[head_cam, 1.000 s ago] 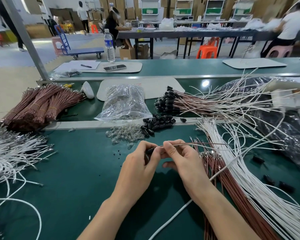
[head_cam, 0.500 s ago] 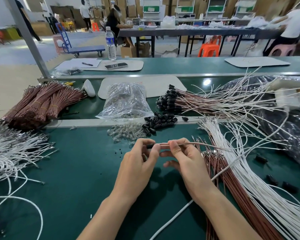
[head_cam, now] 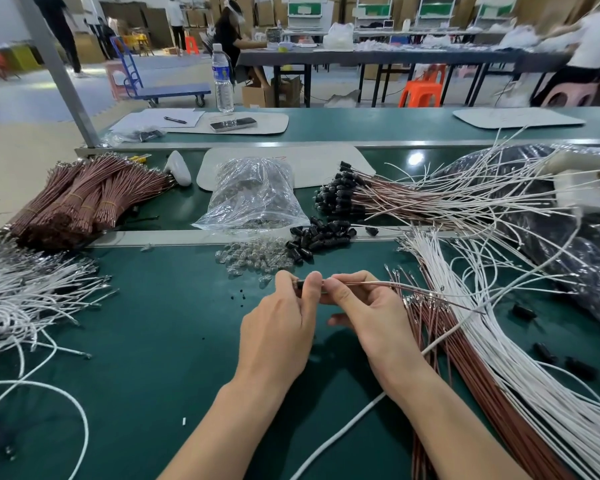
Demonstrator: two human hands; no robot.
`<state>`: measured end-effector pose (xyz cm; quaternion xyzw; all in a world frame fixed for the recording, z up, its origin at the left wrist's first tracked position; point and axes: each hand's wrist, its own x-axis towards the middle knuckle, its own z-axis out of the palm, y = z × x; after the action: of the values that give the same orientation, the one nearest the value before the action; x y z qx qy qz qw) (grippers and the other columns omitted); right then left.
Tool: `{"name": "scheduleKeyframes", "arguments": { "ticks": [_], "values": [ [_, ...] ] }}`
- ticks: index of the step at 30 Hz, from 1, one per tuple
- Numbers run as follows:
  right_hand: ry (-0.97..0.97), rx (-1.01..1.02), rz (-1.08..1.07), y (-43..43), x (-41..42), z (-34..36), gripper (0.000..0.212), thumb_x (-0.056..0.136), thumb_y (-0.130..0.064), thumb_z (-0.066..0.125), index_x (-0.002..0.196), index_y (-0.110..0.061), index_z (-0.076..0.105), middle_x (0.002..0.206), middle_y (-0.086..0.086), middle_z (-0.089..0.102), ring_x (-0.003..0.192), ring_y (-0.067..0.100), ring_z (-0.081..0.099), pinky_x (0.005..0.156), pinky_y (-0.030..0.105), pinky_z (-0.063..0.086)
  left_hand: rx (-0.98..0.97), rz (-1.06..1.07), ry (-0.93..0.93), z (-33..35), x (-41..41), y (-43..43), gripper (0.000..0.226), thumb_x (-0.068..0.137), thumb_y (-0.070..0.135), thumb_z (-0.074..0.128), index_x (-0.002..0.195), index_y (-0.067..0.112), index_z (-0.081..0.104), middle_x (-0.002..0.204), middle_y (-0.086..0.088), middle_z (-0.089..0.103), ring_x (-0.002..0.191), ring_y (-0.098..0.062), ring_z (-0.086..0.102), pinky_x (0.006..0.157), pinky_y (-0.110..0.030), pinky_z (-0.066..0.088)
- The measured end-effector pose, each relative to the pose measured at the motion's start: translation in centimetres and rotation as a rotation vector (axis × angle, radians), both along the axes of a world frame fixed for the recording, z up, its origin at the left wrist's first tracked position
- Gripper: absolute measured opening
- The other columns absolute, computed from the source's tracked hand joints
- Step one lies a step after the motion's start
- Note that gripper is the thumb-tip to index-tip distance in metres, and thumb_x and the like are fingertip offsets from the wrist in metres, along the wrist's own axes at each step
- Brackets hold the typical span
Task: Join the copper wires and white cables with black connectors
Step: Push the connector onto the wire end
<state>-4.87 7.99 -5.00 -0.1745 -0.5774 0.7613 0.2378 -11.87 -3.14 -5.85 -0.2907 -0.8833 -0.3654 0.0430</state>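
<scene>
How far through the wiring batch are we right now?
Done: a pile of finished assemblies with black caps lies behind the rail. In hand: the left hand pinches a black connector while the right hand feeds a copper wire into it. Left: loose connectors, bundled copper wires and many white cables. Well short of finished.

Colours here are pretty limited tbh. The flat work table top (head_cam: 136,341) is a deep teal green, plain, no pattern. Bundled thin wires (head_cam: 84,199) on the left are reddish copper-brown with yellowish bands round them. Loose thin cables (head_cam: 520,368) on the right are plain white. The heap of small plastic connectors (head_cam: 321,237) is solid glossy black, next to clear see-through little glass bulbs (head_cam: 253,259).
</scene>
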Motion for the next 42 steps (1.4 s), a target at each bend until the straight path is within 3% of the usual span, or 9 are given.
{"name": "scheduleKeyframes", "arguments": {
  "ticks": [4, 15, 21, 26, 30, 35, 38, 42],
  "values": [
    [-0.002, 0.002, -0.002, 0.0, -0.1, -0.1, 0.002, 0.094, -0.008, 0.066, 0.093, -0.009, 0.064, 0.089, 0.005, 0.079, 0.088, 0.017, 0.076, 0.060, 0.018, 0.054, -0.116, 0.048, 0.067, 0.0, 0.1, 0.3, 0.059, 0.090, 0.069, -0.004, 0.082, 0.026, 0.035, 0.059, 0.005, 0.053, 0.058, -0.022, 0.055, 0.058, -0.039, 0.039],
    [0.008, -0.074, 0.071, 0.6, 0.0, -0.4, 0.003, 0.093, -0.009, 0.063, 0.092, -0.007, 0.064, 0.090, 0.006, 0.079, 0.089, 0.016, 0.076, 0.073, 0.017, 0.056, -0.161, -0.009, 0.062, -0.2, -0.1, 0.1, 0.059, 0.088, 0.066, -0.006, 0.075, 0.025, 0.033, 0.059, 0.005, 0.051, 0.061, -0.021, 0.053, 0.062, -0.040, 0.039],
    [0.118, -0.261, 0.125, 0.3, -0.3, 0.0, 0.026, 0.083, -0.022, 0.068, 0.101, -0.005, 0.061, 0.102, 0.018, 0.076, 0.095, 0.024, 0.075, 0.075, 0.021, 0.057, 0.216, -0.209, -0.192, -0.4, -0.3, -0.5, 0.039, 0.097, 0.068, 0.022, 0.095, 0.035, 0.043, 0.079, 0.016, 0.065, 0.067, -0.007, 0.059, 0.064, -0.038, 0.045],
    [0.117, -0.324, 0.052, 0.5, -0.3, 0.1, 0.023, 0.085, -0.011, 0.068, 0.105, -0.003, 0.062, 0.099, 0.016, 0.077, 0.089, 0.021, 0.075, 0.069, 0.020, 0.057, 0.231, -0.249, -0.204, -0.5, -0.3, -0.6, 0.017, 0.102, 0.058, 0.032, 0.110, 0.045, 0.040, 0.086, 0.010, 0.069, 0.077, -0.008, 0.064, 0.076, -0.043, 0.053],
    [0.075, -0.272, 0.042, 0.5, -0.3, -0.1, 0.011, 0.092, -0.002, 0.064, 0.103, -0.005, 0.063, 0.098, 0.013, 0.077, 0.092, 0.020, 0.076, 0.069, 0.018, 0.056, 0.220, -0.187, -0.195, -0.2, -0.4, -0.5, 0.030, 0.097, 0.069, 0.025, 0.103, 0.047, 0.044, 0.086, 0.021, 0.066, 0.075, -0.004, 0.063, 0.065, -0.031, 0.048],
    [0.079, -0.259, 0.036, 0.6, -0.3, 0.0, 0.011, 0.093, 0.002, 0.062, 0.099, -0.007, 0.062, 0.100, 0.014, 0.077, 0.092, 0.021, 0.075, 0.070, 0.018, 0.057, 0.233, -0.199, -0.113, -0.2, -0.5, -0.6, 0.037, 0.097, 0.071, 0.027, 0.094, 0.042, 0.051, 0.079, 0.013, 0.064, 0.064, -0.009, 0.059, 0.055, -0.029, 0.042],
    [0.087, -0.282, 0.003, 0.7, -0.2, 0.4, 0.013, 0.093, -0.002, 0.064, 0.106, -0.005, 0.064, 0.102, 0.015, 0.077, 0.090, 0.020, 0.075, 0.070, 0.019, 0.057, 0.412, -0.165, -0.172, 0.1, -0.6, -0.5, 0.026, 0.099, 0.058, 0.042, 0.092, 0.038, 0.057, 0.072, 0.002, 0.063, 0.056, -0.019, 0.056, 0.053, -0.034, 0.046],
    [0.178, -0.370, -0.089, 1.7, 0.3, 2.0, 0.031, 0.080, -0.015, 0.068, 0.109, -0.004, 0.066, 0.101, 0.018, 0.076, 0.081, 0.018, 0.074, 0.066, 0.020, 0.058, 0.652, -0.049, -0.313, 0.6, -1.7, -0.9, 0.027, 0.105, 0.029, 0.050, 0.080, 0.030, 0.061, 0.068, 0.004, 0.062, 0.051, -0.014, 0.053, 0.048, -0.023, 0.044]
  ]
}}
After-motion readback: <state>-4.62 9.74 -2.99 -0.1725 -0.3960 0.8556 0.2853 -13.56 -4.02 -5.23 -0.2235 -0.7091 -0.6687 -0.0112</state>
